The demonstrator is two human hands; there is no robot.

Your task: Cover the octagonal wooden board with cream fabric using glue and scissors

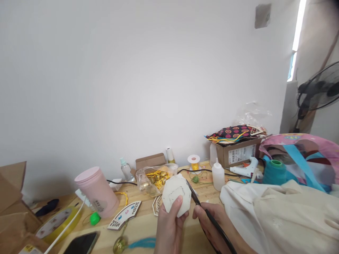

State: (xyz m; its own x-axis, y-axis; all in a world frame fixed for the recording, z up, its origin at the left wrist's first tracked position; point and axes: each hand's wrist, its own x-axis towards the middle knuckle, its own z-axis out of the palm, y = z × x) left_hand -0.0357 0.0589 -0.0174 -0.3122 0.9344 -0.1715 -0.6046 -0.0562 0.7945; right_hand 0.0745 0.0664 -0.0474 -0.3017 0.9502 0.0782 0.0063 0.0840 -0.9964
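Wooden bench (pixel 145 223), pale wall (pixel 132 88) behind. Over it I've got one white octagon (pixel 182 188) pinched in my left hand (pixel 173 218), one black tool (pixel 215 222) in my right hand (pixel 217 213) by the octagon's right edge; can't tell if they touch, tool's back end's cut off. One lattice piece (pixel 156 204) half-hides behind the octagon, one cut-off phone (pixel 81 243) well left.

The squeeze bottle (pixel 218 178) stands right of the panel (pixel 177 191), the spool (pixel 194 159), it seems, behind both.

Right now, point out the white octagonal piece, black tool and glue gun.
White octagonal piece (pixel 175 187), head view: middle of its face.
Black tool (pixel 195 199), head view: shaft near tip.
Glue gun (pixel 248 171), head view: white body.
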